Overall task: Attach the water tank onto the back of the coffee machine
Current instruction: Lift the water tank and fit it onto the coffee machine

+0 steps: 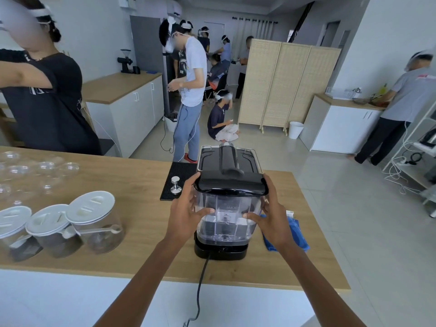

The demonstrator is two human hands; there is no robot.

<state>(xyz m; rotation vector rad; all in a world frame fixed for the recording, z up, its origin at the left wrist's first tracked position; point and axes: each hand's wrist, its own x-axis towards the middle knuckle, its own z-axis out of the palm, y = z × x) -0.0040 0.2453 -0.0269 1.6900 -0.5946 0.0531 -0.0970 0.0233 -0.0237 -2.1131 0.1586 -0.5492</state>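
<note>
Both hands, left hand point(188, 208) and right hand point(273, 215), grasp the water tank point(227, 218) against the coffee machine point(227, 161); seating it probably needs a downward press.

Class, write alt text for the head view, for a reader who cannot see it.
Two bare hands, left hand and right hand, grip a clear water tank by its sides at the back of a black coffee machine on a wooden counter. Lidded jars stand to the left.

"MAX" mark on water tank point(227, 208)
</note>
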